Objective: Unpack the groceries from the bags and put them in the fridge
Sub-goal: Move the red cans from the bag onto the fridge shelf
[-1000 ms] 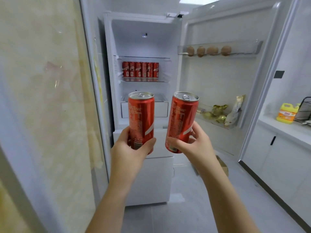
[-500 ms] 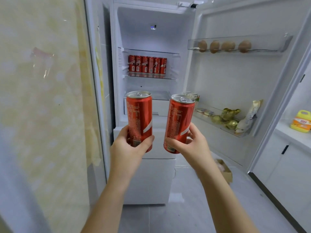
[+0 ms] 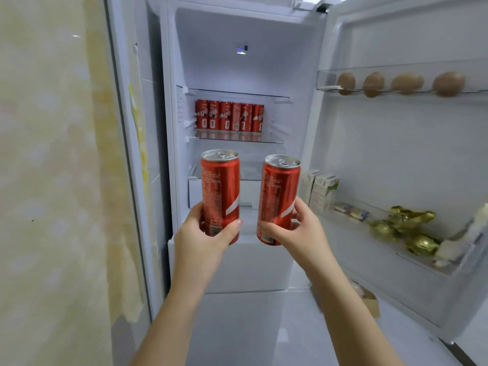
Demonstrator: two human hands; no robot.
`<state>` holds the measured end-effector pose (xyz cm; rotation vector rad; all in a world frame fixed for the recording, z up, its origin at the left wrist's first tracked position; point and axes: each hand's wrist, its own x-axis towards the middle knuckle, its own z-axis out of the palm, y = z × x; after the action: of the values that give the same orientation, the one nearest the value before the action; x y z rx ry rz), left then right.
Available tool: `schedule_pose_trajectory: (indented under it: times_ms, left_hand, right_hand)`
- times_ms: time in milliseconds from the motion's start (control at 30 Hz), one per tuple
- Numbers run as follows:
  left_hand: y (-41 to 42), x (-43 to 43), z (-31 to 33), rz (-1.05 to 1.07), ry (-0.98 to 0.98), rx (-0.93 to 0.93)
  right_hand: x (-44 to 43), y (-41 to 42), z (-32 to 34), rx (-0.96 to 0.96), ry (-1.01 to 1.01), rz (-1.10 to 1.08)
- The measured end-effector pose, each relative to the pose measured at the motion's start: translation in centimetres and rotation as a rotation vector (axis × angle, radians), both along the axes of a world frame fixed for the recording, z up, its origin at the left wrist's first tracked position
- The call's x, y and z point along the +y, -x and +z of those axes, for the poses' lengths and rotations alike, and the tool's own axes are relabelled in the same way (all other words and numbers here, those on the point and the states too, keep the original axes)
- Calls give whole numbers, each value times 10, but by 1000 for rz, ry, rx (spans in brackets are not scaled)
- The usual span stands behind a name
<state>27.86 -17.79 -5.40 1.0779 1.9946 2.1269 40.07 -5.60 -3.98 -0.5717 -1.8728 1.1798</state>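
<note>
My left hand (image 3: 203, 239) grips a tall red soda can (image 3: 220, 186) by its lower end, held upright. My right hand (image 3: 298, 231) grips a second red can (image 3: 280, 191), tilted slightly. Both cans are raised side by side in front of the open white fridge (image 3: 245, 62). A row of several red cans (image 3: 229, 117) stands at the back of a glass shelf (image 3: 237, 140) above and behind the held cans.
The fridge door (image 3: 396, 159) is swung open to the right. Its upper bin holds several brown eggs (image 3: 398, 83); the lower bin (image 3: 427, 262) holds cartons (image 3: 320, 191), gold-wrapped items (image 3: 406, 228) and a white packet. A cardboard box (image 3: 369, 302) lies on the floor. A pale yellowish wall (image 3: 52, 167) stands left.
The view has closed in on the fridge, which now fills more of the frame. Both hands still hold their cans, now spread slightly further apart.
</note>
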Motion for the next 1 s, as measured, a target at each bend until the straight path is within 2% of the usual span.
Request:
schedule_pose_trajectory:
  times_ms: [367,733,1000]
  left_hand:
    - [111,73,11,-27,17,35]
    - [169,123,20,8,50,64]
    - [210,191,28,15,57,84]
  right_hand:
    - [74,105,12,10,-43,-64]
    - [124,160,18,0,-46,-33]
    - [190,209,19,4,-52,-25]
